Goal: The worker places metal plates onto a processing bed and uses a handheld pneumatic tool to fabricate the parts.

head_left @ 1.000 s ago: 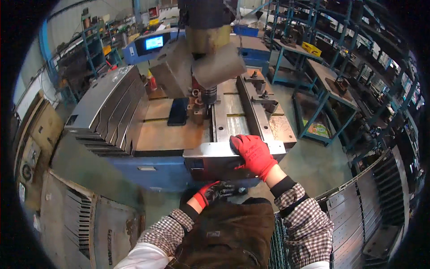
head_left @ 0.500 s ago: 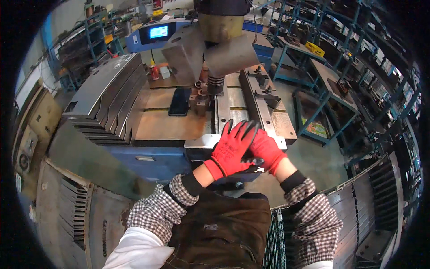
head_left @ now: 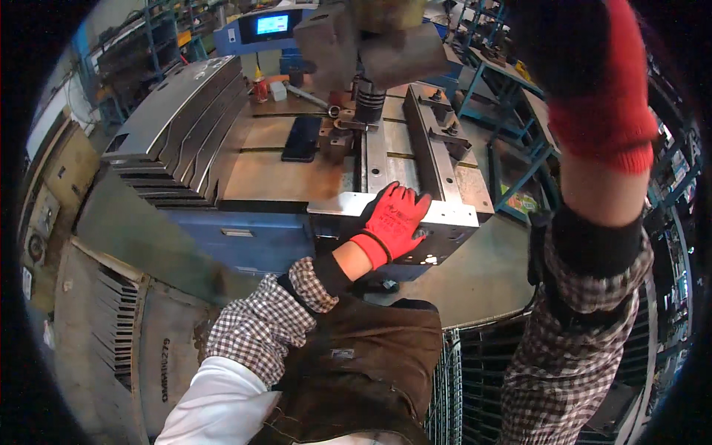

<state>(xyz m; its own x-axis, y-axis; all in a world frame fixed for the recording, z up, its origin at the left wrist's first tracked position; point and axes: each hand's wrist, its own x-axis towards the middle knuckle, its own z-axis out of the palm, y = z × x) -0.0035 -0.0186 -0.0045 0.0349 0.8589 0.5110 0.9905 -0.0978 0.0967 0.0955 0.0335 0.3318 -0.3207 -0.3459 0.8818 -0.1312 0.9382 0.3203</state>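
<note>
My left hand (head_left: 397, 222), in a red glove with dark fingertips, lies over a bent metal plate (head_left: 456, 214) at the front of the machine table. Its fingers curl onto the bright top flange, and the thumb is against the dark front face. My right hand (head_left: 604, 89), gloved in red and black, is lifted high at the upper right, close to the camera. Its fingers are lost in shadow and past the picture's edge, so what it holds or touches is hidden. Behind the plate stands a coiled spring post (head_left: 368, 101) under the machine's head (head_left: 404, 52).
Stacked dark metal sheets (head_left: 174, 111) stand on the table's left. A black phone (head_left: 302, 139), a wrench (head_left: 308, 96) and a red bottle (head_left: 259, 89) lie or stand nearby. A long steel rail (head_left: 430, 141) runs along the right. Blue racks and a lit screen (head_left: 272, 24) are beyond.
My right hand has left the plate and risen to the upper right, close to the camera. My left hand stays on the plate, its fingers now drawn in. The view has shifted slightly.
</note>
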